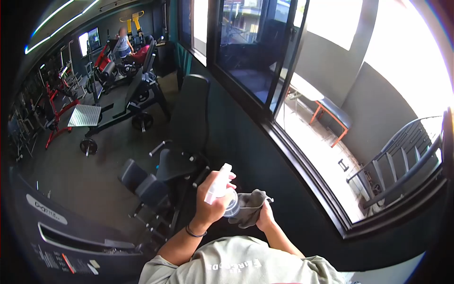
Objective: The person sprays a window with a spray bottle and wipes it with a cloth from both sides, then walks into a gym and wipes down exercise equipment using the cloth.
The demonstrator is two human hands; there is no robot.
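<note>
My left hand (210, 203) is wrapped around a spray bottle (219, 185) with a white trigger head that points up and away from me. Part of its clear body shows beside the fingers. A grey cloth (247, 208) hangs bunched right beside the bottle, apparently touching it. Gripping the cloth's right side is my right hand (266, 216), its fingers partly hidden by the fabric. A dark band circles my left wrist. Both hands are close together in front of my chest.
A black padded gym machine (177, 163) stands ahead to the left, with a leg press machine (137, 94) beyond it. On my right runs a window frame (302, 175). A person (124, 45) is far back among the machines. A dark machine panel (71, 236) is at lower left.
</note>
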